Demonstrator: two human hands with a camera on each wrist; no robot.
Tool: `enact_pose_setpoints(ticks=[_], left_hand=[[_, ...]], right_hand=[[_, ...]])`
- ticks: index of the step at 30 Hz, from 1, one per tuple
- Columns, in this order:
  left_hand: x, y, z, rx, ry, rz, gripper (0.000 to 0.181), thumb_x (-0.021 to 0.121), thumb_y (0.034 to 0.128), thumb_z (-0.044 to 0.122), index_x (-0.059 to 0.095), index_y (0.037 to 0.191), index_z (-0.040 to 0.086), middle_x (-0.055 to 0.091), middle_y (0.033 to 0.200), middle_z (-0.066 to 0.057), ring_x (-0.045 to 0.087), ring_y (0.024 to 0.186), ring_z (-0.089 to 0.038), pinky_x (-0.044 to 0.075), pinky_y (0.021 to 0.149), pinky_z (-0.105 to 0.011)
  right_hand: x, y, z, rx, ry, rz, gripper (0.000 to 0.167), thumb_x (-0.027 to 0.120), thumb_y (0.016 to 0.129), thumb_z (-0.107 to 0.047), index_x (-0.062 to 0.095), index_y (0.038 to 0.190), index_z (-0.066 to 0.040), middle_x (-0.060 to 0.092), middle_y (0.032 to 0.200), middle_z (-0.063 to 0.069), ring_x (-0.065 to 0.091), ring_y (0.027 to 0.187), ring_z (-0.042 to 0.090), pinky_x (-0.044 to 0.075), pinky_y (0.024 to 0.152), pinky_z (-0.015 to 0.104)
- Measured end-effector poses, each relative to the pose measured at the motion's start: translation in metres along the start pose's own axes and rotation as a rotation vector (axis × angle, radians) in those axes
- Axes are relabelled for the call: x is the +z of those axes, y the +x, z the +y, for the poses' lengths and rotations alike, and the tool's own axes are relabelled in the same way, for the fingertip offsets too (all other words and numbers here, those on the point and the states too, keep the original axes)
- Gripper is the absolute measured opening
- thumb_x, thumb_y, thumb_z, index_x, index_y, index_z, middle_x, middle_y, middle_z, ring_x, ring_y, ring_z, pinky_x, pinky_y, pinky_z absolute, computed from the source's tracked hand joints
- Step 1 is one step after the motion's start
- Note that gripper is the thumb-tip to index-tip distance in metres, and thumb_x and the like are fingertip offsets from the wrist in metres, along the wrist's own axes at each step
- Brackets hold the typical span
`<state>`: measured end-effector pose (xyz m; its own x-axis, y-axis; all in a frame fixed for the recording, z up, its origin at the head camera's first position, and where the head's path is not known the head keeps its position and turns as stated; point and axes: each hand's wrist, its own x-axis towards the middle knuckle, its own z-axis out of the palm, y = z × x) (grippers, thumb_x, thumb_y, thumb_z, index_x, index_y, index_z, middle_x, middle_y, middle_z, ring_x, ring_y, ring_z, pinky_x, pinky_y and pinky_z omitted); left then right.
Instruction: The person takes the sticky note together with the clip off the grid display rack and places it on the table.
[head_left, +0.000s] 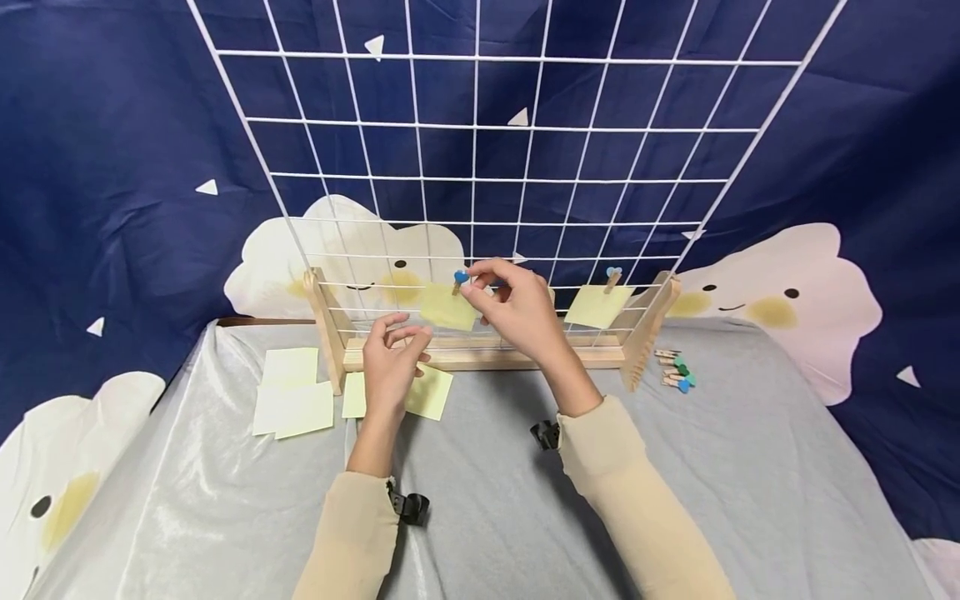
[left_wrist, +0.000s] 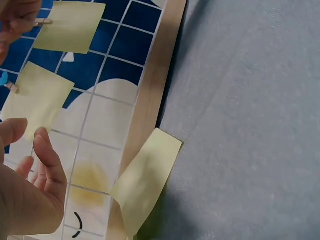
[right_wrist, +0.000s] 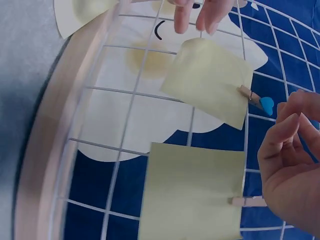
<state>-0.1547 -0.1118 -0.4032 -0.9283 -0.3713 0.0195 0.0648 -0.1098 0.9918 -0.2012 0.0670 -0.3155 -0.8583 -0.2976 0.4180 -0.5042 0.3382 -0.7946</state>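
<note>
A yellow sticky note point(head_left: 446, 310) hangs tilted on the white wire grid point(head_left: 474, 178), held by a wooden clothespin with a blue heart point(right_wrist: 267, 105). Just beside that heart is my right hand point(head_left: 517, 308), thumb and forefinger bent near each other; the right wrist view shows a small gap between them and the clothespin. My left hand point(head_left: 392, 358) hovers at the note's lower left, fingers loosely bent and holding nothing. A second clipped note point(right_wrist: 192, 192) hangs beside the first, mostly hidden behind my right hand in the head view. Another clipped note point(head_left: 597, 307) hangs at the right.
Several loose yellow notes point(head_left: 292, 368) lie on the grey cloth at the left, and others point(head_left: 431, 393) lie under my left hand. Several clothespins point(head_left: 678, 372) lie at the right. The grid stands in a wooden base point(head_left: 480, 360) before a dark blue curtain.
</note>
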Motion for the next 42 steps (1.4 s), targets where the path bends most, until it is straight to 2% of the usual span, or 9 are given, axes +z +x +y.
enact_pose_setpoints(ticks=[5, 12, 21, 27, 29, 32, 36, 40, 42], left_hand=[[0.002, 0.000, 0.002, 0.007, 0.000, 0.008, 0.045, 0.078, 0.0889, 0.012, 0.057, 0.129, 0.007, 0.067, 0.108, -0.011, 0.067, 0.063, -0.023, 0.048, 0.045, -0.021], [0.007, 0.001, 0.001, 0.009, 0.005, 0.016, 0.042, 0.078, 0.0885, 0.013, 0.060, 0.125, 0.008, 0.065, 0.108, -0.009, 0.067, 0.063, -0.026, 0.049, 0.046, -0.021], [0.010, 0.002, 0.000, 0.009, 0.001, 0.017, 0.036, 0.077, 0.0890, 0.010, 0.063, 0.122, 0.006, 0.062, 0.111, -0.011, 0.065, 0.058, -0.015, 0.051, 0.047, -0.020], [0.012, 0.001, 0.001, -0.001, -0.011, 0.001, 0.034, 0.075, 0.0902, 0.010, 0.061, 0.121, 0.004, 0.061, 0.112, -0.011, 0.064, 0.060, -0.014, 0.052, 0.049, -0.021], [0.012, 0.002, 0.002, -0.003, -0.015, 0.002, 0.033, 0.074, 0.0905, 0.009, 0.061, 0.120, 0.004, 0.062, 0.111, -0.010, 0.064, 0.059, -0.014, 0.051, 0.048, -0.020], [0.013, 0.002, 0.002, -0.008, -0.020, 0.004, 0.031, 0.073, 0.0908, 0.007, 0.061, 0.119, 0.003, 0.062, 0.110, -0.010, 0.063, 0.059, -0.013, 0.050, 0.047, -0.020], [0.013, 0.003, 0.004, -0.010, -0.011, 0.005, 0.028, 0.072, 0.0910, 0.007, 0.062, 0.117, 0.002, 0.061, 0.107, -0.010, 0.064, 0.060, -0.013, 0.050, 0.048, -0.020], [0.013, 0.003, 0.005, -0.024, 0.009, -0.001, 0.025, 0.071, 0.0926, 0.007, 0.065, 0.115, -0.001, 0.059, 0.103, -0.008, 0.064, 0.062, -0.014, 0.049, 0.049, -0.020], [0.012, 0.003, 0.005, -0.027, 0.014, -0.003, 0.022, 0.070, 0.0936, 0.007, 0.066, 0.114, -0.002, 0.059, 0.101, -0.008, 0.065, 0.063, -0.015, 0.049, 0.049, -0.019]], right_hand=[[0.006, 0.007, -0.004, -0.044, -0.103, -0.022, 0.023, 0.074, 0.093, -0.013, 0.072, 0.115, -0.004, 0.071, 0.088, 0.002, 0.061, 0.054, 0.013, 0.048, 0.053, 0.030], [0.011, 0.009, -0.004, -0.083, -0.309, -0.016, 0.028, 0.073, 0.095, -0.015, 0.072, 0.120, -0.004, 0.073, 0.088, -0.001, 0.062, 0.062, 0.013, 0.041, 0.087, 0.046], [0.016, 0.008, -0.005, -0.098, -0.446, -0.003, 0.030, 0.070, 0.096, -0.017, 0.070, 0.123, -0.007, 0.073, 0.089, -0.005, 0.065, 0.066, 0.012, 0.045, 0.090, 0.056], [0.018, 0.009, -0.009, -0.122, -0.537, 0.020, 0.030, 0.070, 0.095, -0.016, 0.071, 0.123, -0.006, 0.069, 0.082, -0.002, 0.061, 0.068, 0.017, 0.050, 0.065, 0.041], [0.018, 0.009, -0.012, -0.121, -0.575, 0.017, 0.031, 0.070, 0.095, -0.016, 0.071, 0.124, -0.006, 0.067, 0.079, -0.003, 0.062, 0.069, 0.018, 0.051, 0.068, 0.045], [0.019, 0.010, -0.013, -0.105, -0.613, 0.000, 0.032, 0.070, 0.095, -0.018, 0.071, 0.125, -0.007, 0.067, 0.077, -0.003, 0.065, 0.070, 0.021, 0.051, 0.084, 0.060], [0.020, 0.011, -0.014, -0.078, -0.634, -0.024, 0.031, 0.070, 0.096, -0.020, 0.071, 0.124, -0.008, 0.068, 0.078, -0.004, 0.068, 0.072, 0.027, 0.036, 0.096, 0.079], [0.020, 0.011, -0.013, -0.068, -0.639, -0.020, 0.025, 0.068, 0.097, -0.020, 0.072, 0.120, -0.009, 0.072, 0.083, -0.002, 0.069, 0.073, 0.027, 0.048, 0.091, 0.067], [0.020, 0.011, -0.013, -0.069, -0.632, -0.011, 0.022, 0.067, 0.098, -0.019, 0.072, 0.116, -0.010, 0.074, 0.085, -0.001, 0.069, 0.074, 0.027, 0.048, 0.091, 0.066]])
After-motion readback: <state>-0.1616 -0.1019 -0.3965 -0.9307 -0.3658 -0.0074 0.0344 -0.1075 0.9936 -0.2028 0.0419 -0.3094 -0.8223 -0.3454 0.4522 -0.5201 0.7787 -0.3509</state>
